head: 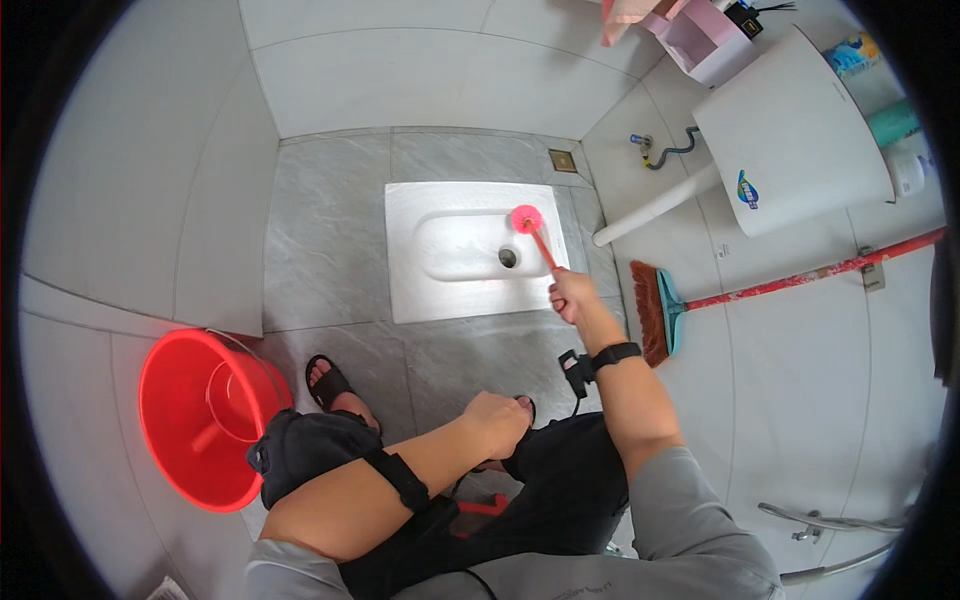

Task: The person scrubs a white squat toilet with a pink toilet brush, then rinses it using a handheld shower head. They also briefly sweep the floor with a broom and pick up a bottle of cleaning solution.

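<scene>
My right hand grips the handle of a toilet brush with a pink round head. The brush head is at the far right rim of the white squat toilet pan, beyond its drain hole. Curled into a loose fist, my left hand is by my right knee, and no object shows in it; its palm side is hidden. Black straps circle both forearms, and the right one carries a small black device.
A red bucket stands at left. On the right wall are a white cistern with its pipe, and a red-handled broom. A floor drain lies in the far right corner. Grey hoses hang at lower right.
</scene>
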The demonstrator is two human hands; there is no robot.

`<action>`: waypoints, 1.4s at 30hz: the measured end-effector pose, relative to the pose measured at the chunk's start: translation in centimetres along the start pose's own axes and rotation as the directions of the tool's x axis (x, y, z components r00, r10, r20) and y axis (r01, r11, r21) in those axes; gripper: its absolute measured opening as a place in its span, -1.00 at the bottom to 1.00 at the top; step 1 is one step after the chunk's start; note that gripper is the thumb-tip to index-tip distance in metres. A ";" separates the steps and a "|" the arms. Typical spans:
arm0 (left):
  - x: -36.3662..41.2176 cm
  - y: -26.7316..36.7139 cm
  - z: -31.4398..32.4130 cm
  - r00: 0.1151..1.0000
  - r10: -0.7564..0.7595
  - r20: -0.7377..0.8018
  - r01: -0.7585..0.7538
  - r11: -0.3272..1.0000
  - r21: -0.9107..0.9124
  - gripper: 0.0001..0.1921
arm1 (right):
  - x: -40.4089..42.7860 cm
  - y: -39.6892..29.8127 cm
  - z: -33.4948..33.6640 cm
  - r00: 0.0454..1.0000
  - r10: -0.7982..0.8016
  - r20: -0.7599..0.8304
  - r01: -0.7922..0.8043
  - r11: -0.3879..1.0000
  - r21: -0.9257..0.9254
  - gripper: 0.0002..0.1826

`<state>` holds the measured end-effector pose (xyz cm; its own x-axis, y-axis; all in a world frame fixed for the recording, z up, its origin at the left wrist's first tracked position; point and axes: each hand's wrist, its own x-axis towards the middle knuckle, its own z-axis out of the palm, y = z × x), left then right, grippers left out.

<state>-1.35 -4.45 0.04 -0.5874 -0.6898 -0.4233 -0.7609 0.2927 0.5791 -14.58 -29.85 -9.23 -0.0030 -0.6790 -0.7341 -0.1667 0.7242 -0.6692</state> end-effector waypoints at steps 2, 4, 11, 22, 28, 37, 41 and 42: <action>-0.3 0.2 0.2 0.999 0.012 -0.030 -0.012 1.000 -0.010 -0.58 | -1.4 1.9 3.0 0.995 -0.092 0.029 0.096 0.980 -0.174 -0.63; 0.2 -0.2 1.2 0.997 0.044 -0.063 -0.045 0.999 -0.013 -0.67 | -4.5 2.7 6.0 0.986 -0.140 0.086 0.162 0.918 -0.363 -0.54; 0.2 -0.4 0.6 0.989 0.038 -0.140 -0.043 0.999 -0.029 -0.68 | -8.6 2.7 7.8 0.953 -0.119 0.278 0.269 0.755 -0.598 -0.43; -0.1 -0.2 0.4 0.972 0.081 -0.219 -0.099 0.992 -0.074 -0.73 | -6.1 0.8 6.1 0.909 -0.279 0.311 0.418 0.623 -0.661 -0.45; -1.5 0.2 -4.6 0.876 0.130 -0.464 -0.367 0.804 -0.467 -0.71 | -0.8 1.2 1.7 0.943 -0.332 -0.037 0.242 0.756 -0.608 -0.45; -9.1 2.4 -12.7 0.697 0.465 -0.546 -0.486 -0.254 -0.836 -0.30 | -3.7 2.6 4.8 0.944 -0.224 0.242 0.330 0.616 -0.715 -0.48; -10.8 3.2 -13.4 0.458 0.569 -0.683 -0.590 -0.381 -0.712 -0.34 | -1.6 1.6 0.7 0.981 -0.188 0.040 0.180 0.823 -0.539 -0.48; -11.0 3.9 -13.4 0.428 0.521 -0.738 -0.622 -0.422 -0.659 -0.38 | -0.9 2.2 0.1 0.973 -0.230 -0.037 0.181 0.845 -0.503 -0.47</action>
<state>5.78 -4.60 16.30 -0.4444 -0.6320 0.6349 0.8686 -0.1306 0.4780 -14.86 -27.65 -10.07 -0.0010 -0.8313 -0.5559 -0.6376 0.4288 -0.6400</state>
